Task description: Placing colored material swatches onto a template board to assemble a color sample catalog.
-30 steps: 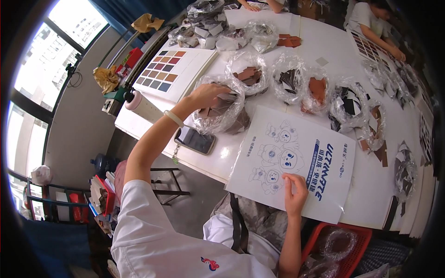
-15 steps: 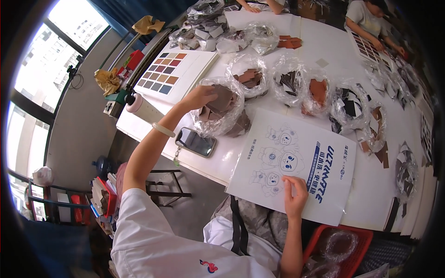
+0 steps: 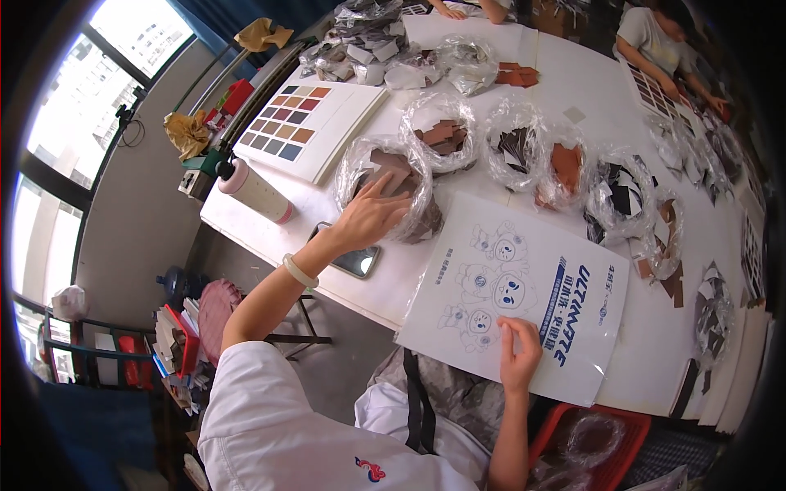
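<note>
My left hand [image 3: 370, 217] reaches, fingers apart, over the near rim of a clear plastic bag [image 3: 350, 168]. Greyish-brown flat pieces [image 3: 385, 168] lie in that bag, and my fingertips are at them; I see nothing held. Under my left wrist, a phone [image 3: 360, 262] lies partly covered. My right hand [image 3: 518, 356] is over the lower edge of a white printed sheet [image 3: 458, 270] with line-drawn cartoon figures. Its thumb and fingers are drawn together, and whatever may be between them is too small to make out.
More open plastic bags with brown, black and rust pieces [image 3: 565, 168] stand in a row behind the sheet. A colour swatch board [image 3: 323, 168] and a bottle [image 3: 254, 192] are at the left. Below the table edge is a red basket [image 3: 634, 421]. Other people [image 3: 647, 37] sit across the table.
My left hand has moved toward me and slightly right, from the bag's far left side to its near rim, with its fingers spreading. My right hand has hardly moved.
</note>
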Available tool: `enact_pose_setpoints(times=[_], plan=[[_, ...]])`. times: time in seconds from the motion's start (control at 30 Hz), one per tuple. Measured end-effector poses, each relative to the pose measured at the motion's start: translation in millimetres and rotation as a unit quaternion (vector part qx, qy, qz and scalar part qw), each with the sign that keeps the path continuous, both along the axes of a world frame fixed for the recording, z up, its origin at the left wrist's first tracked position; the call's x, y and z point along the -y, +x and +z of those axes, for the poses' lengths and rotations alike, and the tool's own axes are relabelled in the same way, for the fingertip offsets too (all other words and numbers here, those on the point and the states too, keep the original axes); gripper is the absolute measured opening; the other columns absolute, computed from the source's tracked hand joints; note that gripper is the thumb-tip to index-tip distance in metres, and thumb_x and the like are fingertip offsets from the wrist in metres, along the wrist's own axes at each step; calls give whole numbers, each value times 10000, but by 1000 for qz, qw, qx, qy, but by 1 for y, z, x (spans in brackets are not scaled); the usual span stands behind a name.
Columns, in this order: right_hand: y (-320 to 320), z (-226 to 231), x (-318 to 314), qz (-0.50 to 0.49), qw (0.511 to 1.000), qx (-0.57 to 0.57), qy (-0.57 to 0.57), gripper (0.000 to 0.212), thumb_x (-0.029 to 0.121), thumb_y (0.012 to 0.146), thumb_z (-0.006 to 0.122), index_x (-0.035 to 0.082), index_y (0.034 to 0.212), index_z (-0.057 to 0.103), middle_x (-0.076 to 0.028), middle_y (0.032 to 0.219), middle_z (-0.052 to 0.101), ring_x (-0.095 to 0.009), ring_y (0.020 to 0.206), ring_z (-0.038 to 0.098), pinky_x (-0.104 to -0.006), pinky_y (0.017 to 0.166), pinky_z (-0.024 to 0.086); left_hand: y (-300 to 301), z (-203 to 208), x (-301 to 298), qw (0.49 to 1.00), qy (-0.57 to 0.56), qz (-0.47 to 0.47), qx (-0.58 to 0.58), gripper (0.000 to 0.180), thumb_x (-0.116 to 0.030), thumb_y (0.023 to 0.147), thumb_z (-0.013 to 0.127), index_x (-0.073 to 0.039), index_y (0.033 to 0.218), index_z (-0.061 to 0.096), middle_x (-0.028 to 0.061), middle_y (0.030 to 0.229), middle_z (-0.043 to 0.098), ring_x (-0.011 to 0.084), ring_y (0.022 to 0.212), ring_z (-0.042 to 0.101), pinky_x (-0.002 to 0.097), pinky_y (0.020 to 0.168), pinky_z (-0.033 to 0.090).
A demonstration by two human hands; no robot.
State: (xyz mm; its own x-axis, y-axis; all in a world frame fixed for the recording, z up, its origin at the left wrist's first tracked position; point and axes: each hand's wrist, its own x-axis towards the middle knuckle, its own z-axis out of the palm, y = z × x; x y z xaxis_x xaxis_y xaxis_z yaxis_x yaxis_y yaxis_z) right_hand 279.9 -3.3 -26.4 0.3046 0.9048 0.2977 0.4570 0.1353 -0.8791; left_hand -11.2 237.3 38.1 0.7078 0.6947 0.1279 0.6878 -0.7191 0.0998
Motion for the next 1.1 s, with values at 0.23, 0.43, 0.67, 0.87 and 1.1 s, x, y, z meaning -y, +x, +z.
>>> enact_pose_setpoints(times=[0.23,0.43,0.67,0.87,1.1], plan=[[-1,-5,1,-6,1000,10,4,77,15,909,603,-10,927,674,-97,891,694,-225,851,632,-320,764,498,4,10,7,997,61,30,-19,299,-218,982,536,-11,1167,648,178,1065,696,339,1193,565,424,1068,407],[-1,-5,1,-3,1000,4,7,77,8,907,600,-12,922,674,-97,894,692,-223,852,634,-317,771,497,13,13,18,1000,3,11,26,255,-120,938,592,-23,1171,626,176,1013,695,305,957,654,433,874,487],[1,-4,0,-4,1000,12,10,77,5,905,600,-11,923,673,-96,888,691,-220,845,628,-315,771,494,9,21,20,965,-61,6,256,266,-134,961,535,-2,1185,592,183,1048,674,370,926,647,434,801,517],[-1,-4,0,-5,1000,10,10,77,12,905,602,-9,922,674,-94,883,688,-220,841,625,-313,774,490,8,-6,9,981,74,73,161,337,-259,997,516,-32,1225,616,163,1132,683,366,1217,558,451,1003,451],[-2,-6,2,-8,1000,-2,-1,69,22,894,619,2,923,678,-94,898,708,-255,868,636,-351,792,495,10,-14,20,986,15,39,163,269,-187,965,562,-42,1185,616,144,1099,680,368,1076,613,423,881,508]])
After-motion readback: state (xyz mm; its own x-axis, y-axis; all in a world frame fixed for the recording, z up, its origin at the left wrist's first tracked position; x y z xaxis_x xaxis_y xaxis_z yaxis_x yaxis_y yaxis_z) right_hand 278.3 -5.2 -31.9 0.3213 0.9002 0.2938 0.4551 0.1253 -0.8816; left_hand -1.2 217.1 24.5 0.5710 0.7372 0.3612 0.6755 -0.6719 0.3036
